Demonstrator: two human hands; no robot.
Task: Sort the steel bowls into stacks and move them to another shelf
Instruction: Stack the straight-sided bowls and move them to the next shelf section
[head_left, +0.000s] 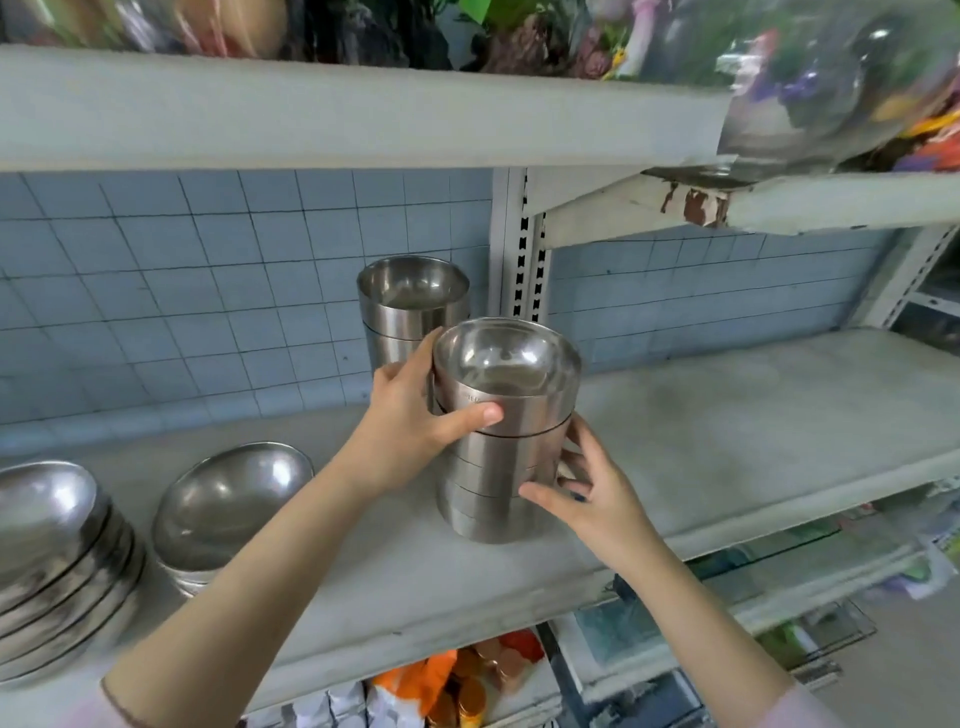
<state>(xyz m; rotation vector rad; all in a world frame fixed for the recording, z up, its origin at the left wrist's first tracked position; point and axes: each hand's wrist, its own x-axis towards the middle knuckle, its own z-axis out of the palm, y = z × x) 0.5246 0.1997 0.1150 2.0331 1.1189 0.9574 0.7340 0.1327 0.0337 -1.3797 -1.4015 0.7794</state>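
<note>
Both hands hold a stack of steel bowls (501, 441) near the front edge of the grey shelf (727, 415). The left hand (410, 431) wraps the upper part, thumb laid across the front under the top bowl's rim; the right hand (587, 488) presses the lower right side, fingers spread. A second stack (413, 306) stands just behind it (against the tiled wall). Wider bowls (228, 506) sit further left, beside another pile (57, 566).
</note>
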